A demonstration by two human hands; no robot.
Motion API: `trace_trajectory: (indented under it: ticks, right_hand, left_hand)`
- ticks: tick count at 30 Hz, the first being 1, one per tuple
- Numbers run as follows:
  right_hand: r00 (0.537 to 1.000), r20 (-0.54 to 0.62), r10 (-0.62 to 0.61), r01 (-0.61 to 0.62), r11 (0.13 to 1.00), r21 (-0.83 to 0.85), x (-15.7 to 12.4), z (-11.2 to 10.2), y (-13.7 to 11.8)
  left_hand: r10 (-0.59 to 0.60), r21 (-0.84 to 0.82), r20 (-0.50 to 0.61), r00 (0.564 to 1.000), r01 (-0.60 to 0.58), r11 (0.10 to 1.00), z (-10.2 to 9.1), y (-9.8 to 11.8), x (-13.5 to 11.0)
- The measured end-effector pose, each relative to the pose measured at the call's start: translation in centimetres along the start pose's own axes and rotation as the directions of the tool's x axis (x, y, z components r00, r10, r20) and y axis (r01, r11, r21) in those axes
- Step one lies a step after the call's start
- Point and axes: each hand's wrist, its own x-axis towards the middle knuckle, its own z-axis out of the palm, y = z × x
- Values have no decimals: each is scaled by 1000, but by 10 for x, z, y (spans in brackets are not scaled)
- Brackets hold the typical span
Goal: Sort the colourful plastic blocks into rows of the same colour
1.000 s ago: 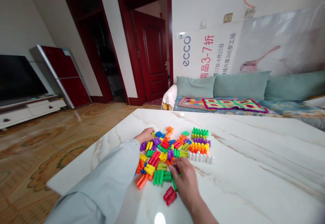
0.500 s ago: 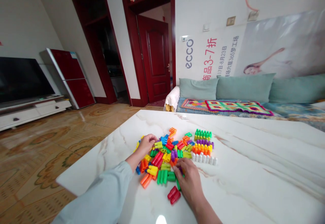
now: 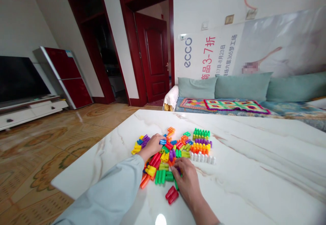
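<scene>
Head view: blue block runs lengthwise left to right.

A glossy blue plastic block rests against my left fingertips at a jumbled heap of multicolored blocks. Round-topped blocks line up in rows at right, white nearest me; a dark red piece lies just outside the heap.
</scene>
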Motion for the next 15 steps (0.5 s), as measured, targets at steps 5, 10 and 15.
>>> trace_trajectory:
  ticks: [5,10,15]
  right_hand:
    - [999,-45,12,-13,1000,-15,-1,-1,2]
    - [980,-177,96,-77,990,114,-3,3,6]
    - [996,-33,85,-67,927,369,-4,-1,-3]
  left_hand:
    - [40,-11,-119,992,-42,999,-10,18,-20]
    - [38,-289,-150,988,-81,954,-16,53,-60]
    - [-211,-779,119,970,223,587,1,76,-89]
